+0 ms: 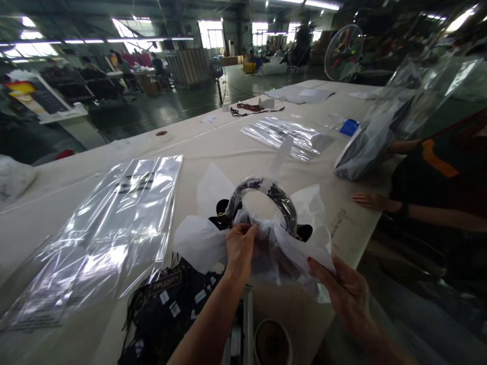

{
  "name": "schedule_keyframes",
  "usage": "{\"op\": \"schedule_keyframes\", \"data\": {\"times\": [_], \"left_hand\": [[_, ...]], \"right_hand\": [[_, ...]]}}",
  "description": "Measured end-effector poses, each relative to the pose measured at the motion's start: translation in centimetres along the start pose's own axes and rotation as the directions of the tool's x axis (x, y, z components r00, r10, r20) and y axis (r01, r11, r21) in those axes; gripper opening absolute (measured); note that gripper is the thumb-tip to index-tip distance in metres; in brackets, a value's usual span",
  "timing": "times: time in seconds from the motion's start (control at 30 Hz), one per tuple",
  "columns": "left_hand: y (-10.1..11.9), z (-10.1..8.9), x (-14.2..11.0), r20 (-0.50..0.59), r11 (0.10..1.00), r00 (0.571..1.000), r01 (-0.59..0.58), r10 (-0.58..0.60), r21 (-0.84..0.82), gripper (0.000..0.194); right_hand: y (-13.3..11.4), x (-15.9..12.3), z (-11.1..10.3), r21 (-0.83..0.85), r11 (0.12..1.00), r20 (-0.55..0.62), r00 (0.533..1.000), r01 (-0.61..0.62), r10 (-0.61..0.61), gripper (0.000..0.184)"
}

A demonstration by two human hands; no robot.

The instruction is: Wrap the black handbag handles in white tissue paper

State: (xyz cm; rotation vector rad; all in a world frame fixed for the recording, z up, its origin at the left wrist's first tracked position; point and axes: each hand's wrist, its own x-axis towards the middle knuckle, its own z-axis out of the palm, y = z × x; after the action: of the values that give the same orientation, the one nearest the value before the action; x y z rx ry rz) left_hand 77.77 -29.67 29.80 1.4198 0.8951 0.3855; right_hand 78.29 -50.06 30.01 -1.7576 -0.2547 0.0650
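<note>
In front of me stands what looks like a handbag, its rounded handle (284, 200) covered in clear film with dark patches showing through. White tissue paper (205, 243) surrounds the bag and hides most of its body. Black flaps with gold-coloured metal (304, 232) stick out at both sides. My left hand (240, 248) pinches the tissue just below the handle, fingers closed. To the right, my right hand (348, 289) grips the tissue's outer edge between thumb and fingers.
Flat clear plastic bags (140, 203) lie left, more (285, 134) farther back. Black tags (167, 304) with strings are heaped by my left forearm. A tape roll (272, 342) sits at the near edge. At right, a co-worker's hand (371, 201) rests on the table beside a plastic-wrapped item (369, 137).
</note>
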Motion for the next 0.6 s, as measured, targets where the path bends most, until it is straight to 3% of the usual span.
{"op": "schedule_keyframes", "data": {"times": [0.13, 0.23, 0.27, 0.33, 0.4, 0.43, 0.5, 0.6], "left_hand": [[1.3, 0.1, 0.6, -0.090, 0.979, 0.995, -0.027, 0.046, 0.202, 0.023], [1.7, 0.1, 0.5, -0.087, 0.962, 0.992, -0.065, 0.091, 0.266, 0.021], [1.7, 0.0, 0.3, -0.073, 0.961, 0.992, -0.081, 0.103, 0.264, 0.019], [1.5, 0.0, 0.0, -0.035, 0.964, 0.992, -0.111, 0.123, 0.244, 0.017], [1.3, -0.1, -0.2, -0.005, 0.965, 0.989, -0.143, 0.148, 0.219, 0.017], [1.2, -0.2, -0.3, 0.004, 0.964, 0.987, -0.160, 0.163, 0.210, 0.017], [1.1, -0.4, -0.5, 0.022, 0.963, 0.982, -0.188, 0.187, 0.193, 0.016], [1.2, -0.7, -0.6, 0.067, 0.970, 0.980, -0.194, 0.186, 0.145, 0.017]], "right_hand": [[0.3, -0.7, 0.0, -0.038, 0.996, 0.038, 0.996, 0.081, -0.079, 0.023], [-0.5, -1.5, -0.4, -0.172, 0.947, 0.009, 0.962, 0.270, -0.273, 0.013], [-0.9, -1.9, -0.6, -0.220, 0.903, -0.025, 0.923, 0.369, -0.383, 0.014], [-2.1, -2.8, -0.5, -0.296, 0.768, -0.038, 0.796, 0.568, -0.604, 0.029], [-3.2, -3.5, 0.6, -0.300, 0.623, 0.095, 0.672, 0.723, -0.734, 0.038], [-3.5, -3.8, 1.5, -0.278, 0.583, 0.195, 0.639, 0.763, -0.744, 0.039], [-3.6, -3.8, 4.0, -0.267, 0.591, 0.332, 0.648, 0.761, -0.685, 0.038], [-2.6, -2.8, 7.6, -0.401, 0.658, 0.326, 0.771, 0.637, -0.548, 0.038]]}}
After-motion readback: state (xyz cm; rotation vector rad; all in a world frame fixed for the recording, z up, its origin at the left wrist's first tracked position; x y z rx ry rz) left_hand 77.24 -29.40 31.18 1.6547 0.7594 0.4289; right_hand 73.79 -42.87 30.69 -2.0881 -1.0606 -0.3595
